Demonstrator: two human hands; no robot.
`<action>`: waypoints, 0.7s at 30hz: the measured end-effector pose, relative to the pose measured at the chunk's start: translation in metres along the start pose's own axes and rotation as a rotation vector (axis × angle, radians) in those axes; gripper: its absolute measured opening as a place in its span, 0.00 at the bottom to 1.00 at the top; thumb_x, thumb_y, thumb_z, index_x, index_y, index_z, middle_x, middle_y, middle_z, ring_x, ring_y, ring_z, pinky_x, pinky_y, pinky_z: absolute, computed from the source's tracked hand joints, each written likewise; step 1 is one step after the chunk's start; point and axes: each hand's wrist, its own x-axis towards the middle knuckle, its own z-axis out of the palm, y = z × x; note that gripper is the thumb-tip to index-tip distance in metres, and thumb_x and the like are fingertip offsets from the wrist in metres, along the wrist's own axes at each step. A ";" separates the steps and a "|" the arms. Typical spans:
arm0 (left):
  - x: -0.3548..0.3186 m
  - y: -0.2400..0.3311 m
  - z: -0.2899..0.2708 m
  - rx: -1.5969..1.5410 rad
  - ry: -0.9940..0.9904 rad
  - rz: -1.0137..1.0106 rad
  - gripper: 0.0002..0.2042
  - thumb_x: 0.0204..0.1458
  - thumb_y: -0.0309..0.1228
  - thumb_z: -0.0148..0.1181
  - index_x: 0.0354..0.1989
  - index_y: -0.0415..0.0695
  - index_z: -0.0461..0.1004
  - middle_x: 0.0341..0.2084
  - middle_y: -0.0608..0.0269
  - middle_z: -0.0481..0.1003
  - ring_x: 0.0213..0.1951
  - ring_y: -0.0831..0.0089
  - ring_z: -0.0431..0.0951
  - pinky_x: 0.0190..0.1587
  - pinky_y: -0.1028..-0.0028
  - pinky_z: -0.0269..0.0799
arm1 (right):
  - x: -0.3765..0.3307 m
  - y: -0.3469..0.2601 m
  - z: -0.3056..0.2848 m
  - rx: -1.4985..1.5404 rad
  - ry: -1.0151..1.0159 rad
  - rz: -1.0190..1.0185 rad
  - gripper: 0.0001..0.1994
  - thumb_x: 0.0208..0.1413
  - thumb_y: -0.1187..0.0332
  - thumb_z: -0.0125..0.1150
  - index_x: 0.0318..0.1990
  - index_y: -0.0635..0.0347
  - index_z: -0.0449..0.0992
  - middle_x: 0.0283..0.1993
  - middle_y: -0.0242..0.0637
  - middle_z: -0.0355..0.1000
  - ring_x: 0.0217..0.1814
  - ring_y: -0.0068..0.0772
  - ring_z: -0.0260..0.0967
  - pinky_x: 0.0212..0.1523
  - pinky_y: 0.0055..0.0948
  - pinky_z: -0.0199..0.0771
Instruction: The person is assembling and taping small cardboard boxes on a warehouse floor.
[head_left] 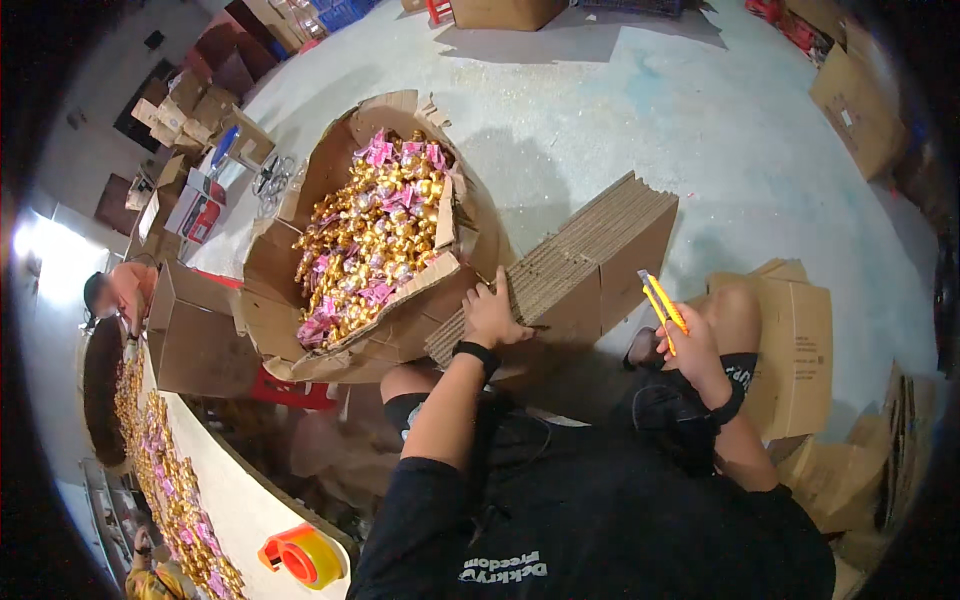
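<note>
A stack of flattened cardboard boxes (585,250) stands on edge in front of me, running from near my knees toward the far right. My left hand (492,315) rests on the near part of its upper edges, fingers spread and holding nothing. In my right hand (697,350) is a yellow utility knife (663,312), gripped by its handle with the tip pointing up and away, to the right of the stack and apart from it. Just left of the stack, a large open carton (270,262) is heaped with small gold-wrapped pieces with pink tags (385,225).
At lower left, a table (215,450) bears more gold pieces and an orange-and-yellow tape dispenser (303,556). One person (135,290) is beyond it, another (160,575) at the lower edge. Folded cartons (790,345) lie at my right. More boxes (190,110) stand at far left.
</note>
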 end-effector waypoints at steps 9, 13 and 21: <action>-0.014 0.011 -0.005 0.010 -0.027 -0.105 0.64 0.27 0.61 0.72 0.71 0.42 0.41 0.52 0.31 0.65 0.55 0.37 0.65 0.59 0.51 0.60 | -0.008 0.007 -0.015 0.193 -0.012 0.076 0.20 0.62 0.73 0.46 0.62 0.61 0.63 0.34 0.33 0.71 0.27 0.19 0.69 0.24 0.18 0.70; 0.000 -0.009 -0.001 -0.021 0.019 -0.125 0.64 0.27 0.65 0.70 0.70 0.42 0.44 0.53 0.31 0.65 0.56 0.38 0.65 0.60 0.49 0.58 | -0.013 0.004 -0.024 0.310 -0.058 0.108 0.21 0.61 0.72 0.47 0.62 0.63 0.63 0.35 0.34 0.71 0.29 0.22 0.70 0.28 0.22 0.72; -0.005 -0.018 0.021 -0.023 0.145 -0.082 0.65 0.24 0.66 0.71 0.70 0.48 0.43 0.57 0.26 0.59 0.59 0.34 0.60 0.61 0.47 0.55 | -0.039 0.006 -0.077 0.568 0.226 -0.190 0.10 0.59 0.72 0.50 0.45 0.67 0.72 0.38 0.36 0.73 0.36 0.25 0.70 0.40 0.25 0.71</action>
